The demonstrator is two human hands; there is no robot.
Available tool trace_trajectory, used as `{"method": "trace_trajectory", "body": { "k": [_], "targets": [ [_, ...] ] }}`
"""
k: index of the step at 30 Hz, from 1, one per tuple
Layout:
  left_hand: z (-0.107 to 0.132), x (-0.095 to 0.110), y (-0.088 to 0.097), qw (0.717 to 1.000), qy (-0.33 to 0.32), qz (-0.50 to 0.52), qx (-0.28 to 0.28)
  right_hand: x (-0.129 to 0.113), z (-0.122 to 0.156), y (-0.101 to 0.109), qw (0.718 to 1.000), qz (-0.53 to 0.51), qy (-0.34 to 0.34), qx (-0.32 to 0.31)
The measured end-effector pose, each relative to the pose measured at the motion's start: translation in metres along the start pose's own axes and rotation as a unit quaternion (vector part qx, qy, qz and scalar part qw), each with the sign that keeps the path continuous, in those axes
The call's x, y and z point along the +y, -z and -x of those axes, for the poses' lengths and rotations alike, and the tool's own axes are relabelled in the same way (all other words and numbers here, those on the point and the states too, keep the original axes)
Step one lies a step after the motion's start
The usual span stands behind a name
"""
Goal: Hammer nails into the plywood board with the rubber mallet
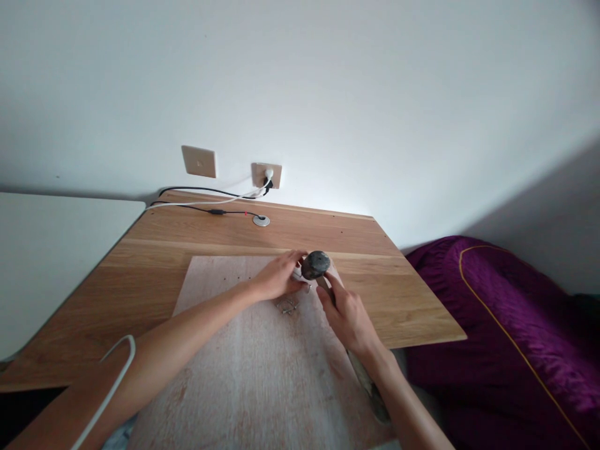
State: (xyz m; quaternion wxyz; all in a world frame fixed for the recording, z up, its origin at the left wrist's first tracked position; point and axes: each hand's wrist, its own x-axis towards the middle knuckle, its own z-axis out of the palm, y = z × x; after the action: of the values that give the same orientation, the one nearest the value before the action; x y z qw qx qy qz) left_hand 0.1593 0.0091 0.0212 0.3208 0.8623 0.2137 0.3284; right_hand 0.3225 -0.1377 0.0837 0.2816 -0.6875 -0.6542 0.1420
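Across the near middle, a pale board (210, 375) is laid over a wooden tabletop (412, 300) and seems to be carried past its near edge; under a hard blow there, it could be tipped. On the right, a hammer (315, 265) is gripped by the right hand (351, 315), fingers clamped on the handle, the head held above the board's far part. Just left of it, small metal pieces (287, 306) are loosely heaped and could be scattered by a jolt. Beside the hammer head, the left hand (281, 275) is placed with fingers bent; whether anything is clamped cannot be told, the tips being partly hidden. Through a misaimed stroke, those fingers could be struck. Farther left, cables (201, 203) are strung to a wall socket (276, 178), well apart from the hammer.
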Motion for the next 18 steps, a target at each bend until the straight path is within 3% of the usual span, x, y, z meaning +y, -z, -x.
{"method": "trace_trajectory", "body": {
  "k": [8,18],
  "targets": [
    [-0.003,0.001,-0.002,0.998,0.048,0.047,0.012,0.011,0.005,0.012,0.997,-0.015,-0.071,0.009],
    [0.000,-0.007,-0.004,1.000,0.007,0.016,0.010,-0.006,0.001,0.009,0.999,-0.036,-0.013,0.012]
  ]
}}
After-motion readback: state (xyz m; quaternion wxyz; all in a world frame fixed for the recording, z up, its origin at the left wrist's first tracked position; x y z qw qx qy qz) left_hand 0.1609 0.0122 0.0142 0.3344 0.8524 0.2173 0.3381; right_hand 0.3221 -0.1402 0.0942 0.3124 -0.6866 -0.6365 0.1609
